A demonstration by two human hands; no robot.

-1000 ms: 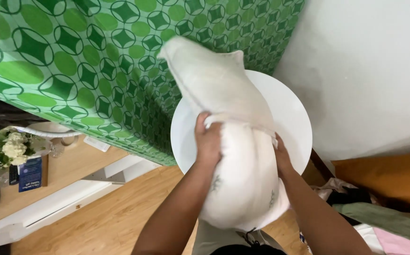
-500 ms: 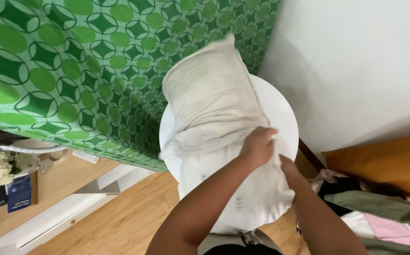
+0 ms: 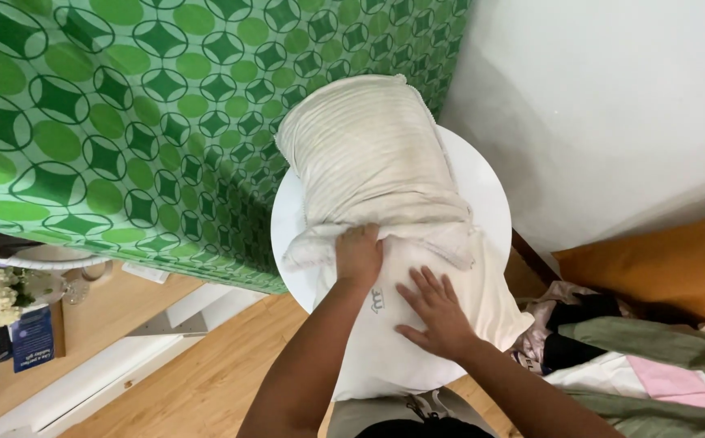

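Two hands on the job: my left hand (image 3: pixel 358 253) grips the bunched edge of the cream ribbed pillowcase (image 3: pixel 369 154), fingers curled tight into the fabric. My right hand (image 3: pixel 436 312) lies flat, fingers spread wide, on the bare white pillow (image 3: pixel 385 357). The pillow lies across the round white table (image 3: pixel 482 191), its far half in the case, beside the green patterned curtain (image 3: pixel 125 122).
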